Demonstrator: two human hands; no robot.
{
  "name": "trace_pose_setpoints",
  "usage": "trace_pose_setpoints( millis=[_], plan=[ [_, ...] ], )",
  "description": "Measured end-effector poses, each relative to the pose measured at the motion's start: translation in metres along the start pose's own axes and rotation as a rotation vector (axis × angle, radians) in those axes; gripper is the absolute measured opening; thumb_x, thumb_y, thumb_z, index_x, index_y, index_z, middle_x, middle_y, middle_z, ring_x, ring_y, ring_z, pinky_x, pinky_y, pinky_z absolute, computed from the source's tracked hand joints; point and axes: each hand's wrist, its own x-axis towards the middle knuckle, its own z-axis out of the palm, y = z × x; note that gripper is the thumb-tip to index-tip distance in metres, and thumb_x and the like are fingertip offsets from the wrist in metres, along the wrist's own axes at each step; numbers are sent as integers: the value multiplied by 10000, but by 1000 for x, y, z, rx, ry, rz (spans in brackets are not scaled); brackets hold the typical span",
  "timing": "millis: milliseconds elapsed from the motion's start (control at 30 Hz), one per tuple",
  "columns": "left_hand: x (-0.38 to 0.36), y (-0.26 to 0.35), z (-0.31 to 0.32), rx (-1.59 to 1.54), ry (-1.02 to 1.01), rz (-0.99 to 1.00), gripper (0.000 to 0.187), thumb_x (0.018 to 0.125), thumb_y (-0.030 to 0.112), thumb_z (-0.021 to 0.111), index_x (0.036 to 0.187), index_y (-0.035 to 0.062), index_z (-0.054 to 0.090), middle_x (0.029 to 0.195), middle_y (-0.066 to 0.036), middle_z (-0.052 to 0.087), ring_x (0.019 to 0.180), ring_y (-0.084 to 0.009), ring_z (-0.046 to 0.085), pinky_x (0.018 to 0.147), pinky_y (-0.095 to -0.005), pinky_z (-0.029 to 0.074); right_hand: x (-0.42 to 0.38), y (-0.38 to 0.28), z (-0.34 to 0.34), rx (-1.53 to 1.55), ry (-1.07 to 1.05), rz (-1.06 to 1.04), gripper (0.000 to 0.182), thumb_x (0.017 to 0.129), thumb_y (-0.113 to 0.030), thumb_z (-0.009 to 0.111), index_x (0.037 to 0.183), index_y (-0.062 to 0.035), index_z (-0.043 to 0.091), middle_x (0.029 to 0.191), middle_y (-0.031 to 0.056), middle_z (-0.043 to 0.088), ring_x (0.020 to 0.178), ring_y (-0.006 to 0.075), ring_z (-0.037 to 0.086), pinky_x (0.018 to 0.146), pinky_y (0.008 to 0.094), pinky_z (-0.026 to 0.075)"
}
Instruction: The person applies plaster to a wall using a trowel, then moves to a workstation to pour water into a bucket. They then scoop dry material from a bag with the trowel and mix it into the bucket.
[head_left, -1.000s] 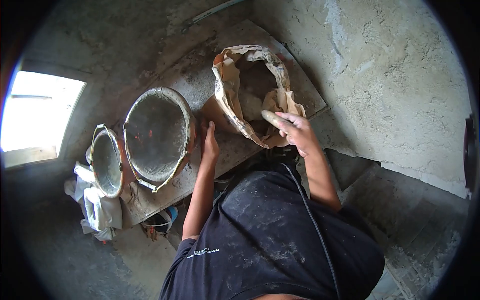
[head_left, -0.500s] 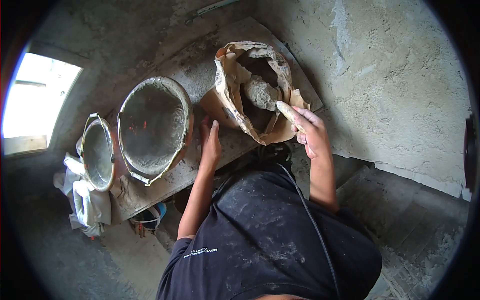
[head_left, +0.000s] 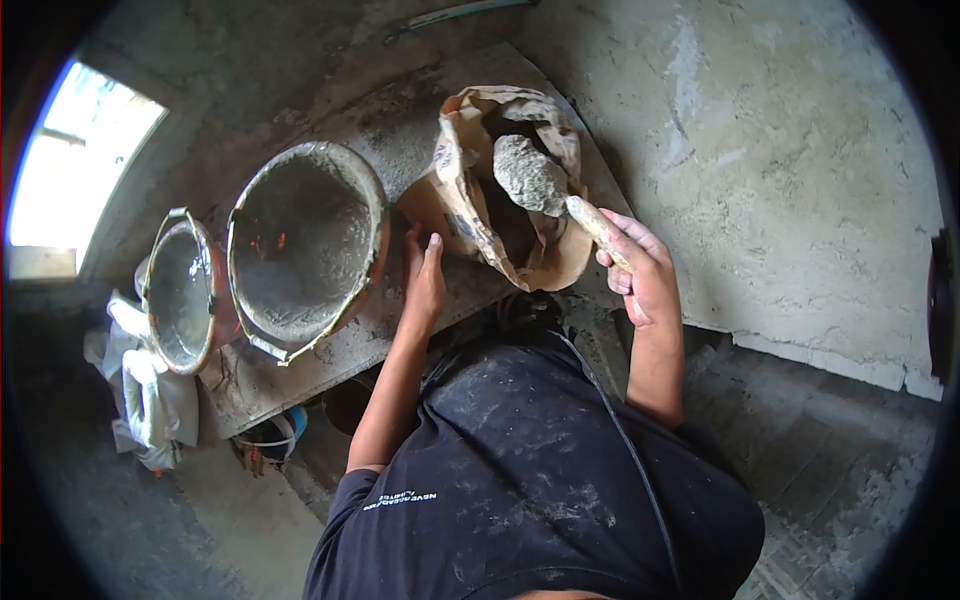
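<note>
My right hand (head_left: pixel 642 262) grips the pale handle of a trowel (head_left: pixel 598 228). Grey powder (head_left: pixel 530 176) is heaped on its blade, over the mouth of an open paper bag (head_left: pixel 462 215) with a rolled rim. My left hand (head_left: pixel 424 275) is beside the bag's lower left side, thumb apart from the fingers, holding nothing; whether it touches the paper is unclear. Left of that hand, a large bucket (head_left: pixel 376 240) has a greyish, wet-looking inside and its handle hanging down in front.
A smaller bucket (head_left: pixel 212 300) stands farther left, by white plastic sacks (head_left: pixel 150 400). Bag and buckets rest on a dusty board (head_left: pixel 300 385). Below its edge is a container with a blue part (head_left: pixel 298 422). A rough plastered wall (head_left: pixel 800 200) rises at the right.
The powder-loaded trowel has come up and slightly right from inside the bag, together with my right hand. My left hand stays by the bag. The view has shifted a little.
</note>
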Motion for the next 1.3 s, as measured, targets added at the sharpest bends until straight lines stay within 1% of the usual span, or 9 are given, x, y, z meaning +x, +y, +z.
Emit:
trace_pose_setpoints(
  millis=[400, 533, 733, 800, 867, 900, 1000, 1133, 1300],
  plan=[
    [-14, -8, -18, -79, 31, -26, 687, 948, 384, 483, 1419, -66, 265, 1472, -260, 288, 1396, -334, 250, 1131, -375, 200, -6, -51, 98, -148, -233, -60, 415, 933, -142, 525, 1298, 45, 464, 829, 92, 576, 467, -10, 340, 387, 110, 273],
    [-24, -20, -22, -56, -1, 60, 738, 924, 412, 508, 1410, -85, 258, 1441, -327, 299, 1368, -412, 281, 1124, -413, 233, 10, -36, 148, -140, -419, 27, 396, 931, -127, 526, 1286, 39, 476, 805, 96, 570, 446, -16, 327, 384, 110, 271],
    [-44, -22, -41, 79, -90, -33, 776, 893, 328, 574, 1468, -8, 176, 1486, -275, 262, 1400, -369, 235, 1143, -399, 197, 66, 25, 224, -487, -634, 0, 363, 897, -114, 554, 1226, 39, 570, 811, 31, 603, 577, -8, 446, 451, 124, 314],
    [-50, -17, -53, 88, -175, -30, 760, 895, 365, 565, 1455, -10, 214, 1476, -273, 286, 1385, -384, 264, 1131, -415, 229, 83, 45, 242, -601, -681, -75, 355, 868, -127, 573, 1187, 24, 609, 845, 64, 670, 648, 87, 587, 538, 208, 445],
    [-50, -32, -51, 85, -166, 12, 742, 895, 378, 560, 1442, -12, 245, 1468, -269, 304, 1378, -386, 277, 1125, -415, 241, 84, 54, 262, -1102, -793, -747, 357, 842, -162, 602, 1163, -8, 633, 938, 140, 703, 787, 245, 682, 675, 320, 520],
    [-49, -37, -51, 80, -167, 52, 726, 896, 392, 554, 1430, -14, 276, 1460, -265, 323, 1372, -387, 291, 1119, -416, 254, 71, 48, 274, -1317, -749, -618, 340, 811, -173, 622, 1117, -26, 652, 1017, 173, 677, 935, 349, 660, 788, 397, 519],
    [-51, -6, -68, 200, -282, -163, 699, 894, 395, 561, 1407, -18, 326, 1448, -259, 347, 1370, -378, 299, 1116, -407, 260, 53, 46, 276, -1558, -905, -1088, 330, 787, -96, 598, 1108, -29, 633, 829, 179, 653, 758, 335, 653, 678, 418, 522],
    [-43, -25, -53, 110, -229, -52, 793, 880, 371, 562, 1465, -5, 181, 1474, -288, 268, 1395, -386, 236, 1140, -424, 205, 37, 35, 268, -1685, -897, -1181, 467, 745, -37, 575, 1211, -72, 597, 778, 160, 579, 696, 319, 602, 634, 426, 483],
    [-37, -10, -42, 42, -149, 88, 655, 856, 311, 615, 1367, -17, 368, 1387, -273, 399, 1287, -376, 398, 1072, -420, 310, 35, 20, 241, -1732, -686, -1392, 378, 749, -81, 570, 1125, -90, 612, 792, 110, 561, 688, 248, 594, 613, 371, 487]
  ],
)
